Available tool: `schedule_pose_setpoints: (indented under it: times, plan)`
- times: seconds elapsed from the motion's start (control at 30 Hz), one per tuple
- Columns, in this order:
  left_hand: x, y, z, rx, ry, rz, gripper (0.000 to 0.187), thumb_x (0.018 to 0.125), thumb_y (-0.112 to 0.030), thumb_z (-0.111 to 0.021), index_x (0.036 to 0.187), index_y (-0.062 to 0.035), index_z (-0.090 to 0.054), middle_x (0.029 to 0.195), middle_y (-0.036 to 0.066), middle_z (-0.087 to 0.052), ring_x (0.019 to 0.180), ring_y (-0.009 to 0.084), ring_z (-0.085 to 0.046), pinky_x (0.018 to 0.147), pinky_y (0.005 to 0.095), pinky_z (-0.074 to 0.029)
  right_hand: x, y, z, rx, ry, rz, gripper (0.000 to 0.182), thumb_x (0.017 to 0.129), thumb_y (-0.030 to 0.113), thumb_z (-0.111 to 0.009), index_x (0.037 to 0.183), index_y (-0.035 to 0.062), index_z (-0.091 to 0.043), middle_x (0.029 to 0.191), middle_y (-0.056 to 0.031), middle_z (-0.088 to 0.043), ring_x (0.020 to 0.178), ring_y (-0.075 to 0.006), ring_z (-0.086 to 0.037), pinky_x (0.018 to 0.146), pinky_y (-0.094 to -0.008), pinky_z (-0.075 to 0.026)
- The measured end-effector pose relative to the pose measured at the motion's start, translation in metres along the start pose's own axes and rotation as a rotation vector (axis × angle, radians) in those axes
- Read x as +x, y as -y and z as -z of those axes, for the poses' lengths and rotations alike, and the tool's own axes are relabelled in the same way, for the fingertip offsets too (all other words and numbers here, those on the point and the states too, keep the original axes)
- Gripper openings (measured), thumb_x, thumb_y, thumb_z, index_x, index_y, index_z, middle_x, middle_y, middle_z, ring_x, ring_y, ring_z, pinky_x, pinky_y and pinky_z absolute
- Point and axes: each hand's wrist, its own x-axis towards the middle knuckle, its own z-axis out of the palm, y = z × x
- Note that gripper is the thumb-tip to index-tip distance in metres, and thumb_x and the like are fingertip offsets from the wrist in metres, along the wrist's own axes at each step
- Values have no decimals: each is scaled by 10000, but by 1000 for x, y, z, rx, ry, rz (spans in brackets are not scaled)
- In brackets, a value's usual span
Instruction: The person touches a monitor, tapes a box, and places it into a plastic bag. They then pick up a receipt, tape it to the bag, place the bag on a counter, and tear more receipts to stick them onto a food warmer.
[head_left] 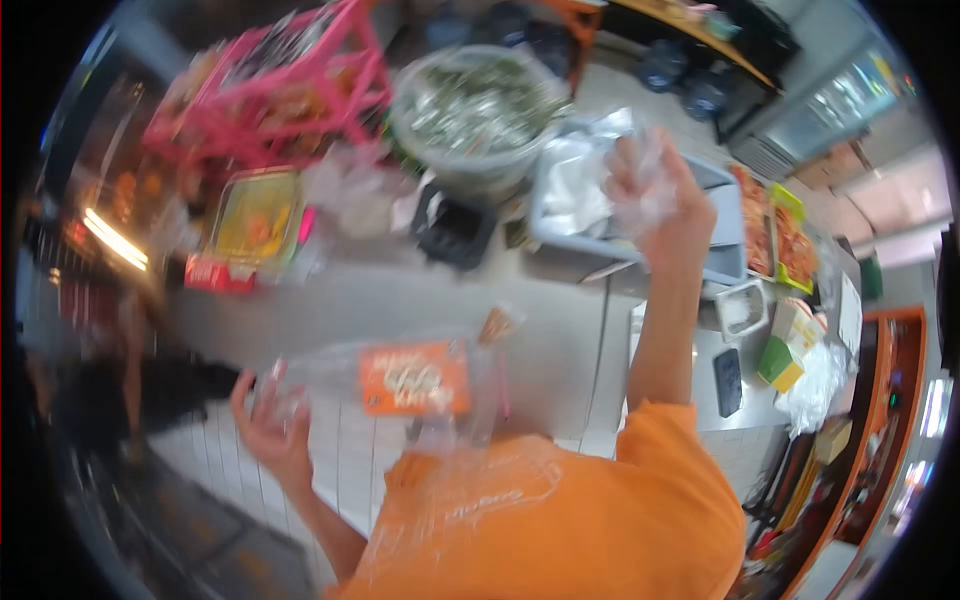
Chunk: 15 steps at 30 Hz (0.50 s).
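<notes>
My left hand [276,432] is raised off the counter's front edge at left, palm up. Its fingers are spread and slightly curled, with a shiny bit of clear film at the fingertips. Beside it, a clear plastic bag [325,368] with an orange printed label [415,378] lies across the front of the counter. My right hand [668,205] is lifted over a grey-blue bin [733,255], fingers closed around crumpled clear plastic [648,195]. Silvery packets [575,185] fill the bin's left part.
Behind the counter [540,330] stand a large tub [480,165] of foil-like packets and a pink crate [350,95]. A black container [455,228] and a yellowish tray [255,218] sit nearer. A phone [728,382], metal tin [742,310] and green-yellow carton [790,345] are at right.
</notes>
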Motion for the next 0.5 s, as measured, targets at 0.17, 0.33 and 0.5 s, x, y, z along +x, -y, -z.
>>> schedule_pose_setpoints:
  times: [0.17,0.33,0.5]
  plan:
    - [16,-26,5,-13,-33,133,645,728,113,-594,1338,-48,-462,1145,171,-689,919,165,-707,539,185,-458,-118,-241,-112,-1135,930,-9,144,903,12,-561,1007,28,-659,1116,-86,-652,979,-182,-623,743,-402,-494]
    - [1,-10,21,194,209,-108,617,678,156,-495,1261,-42,-525,1083,138,-716,907,153,-720,523,177,-461,-154,-522,-9,-2278,1177,-351,260,804,238,-703,1044,155,-759,1126,-99,-705,1028,-349,-650,928,-591,-383]
    - [17,-7,32,1,76,22,578,688,161,-490,1235,-22,-526,1102,177,-712,1018,212,-708,516,173,-498,-135,-284,-122,-1736,1233,-426,241,806,180,-663,1009,54,-692,1083,-124,-667,1165,-348,-577,1035,-389,-426]
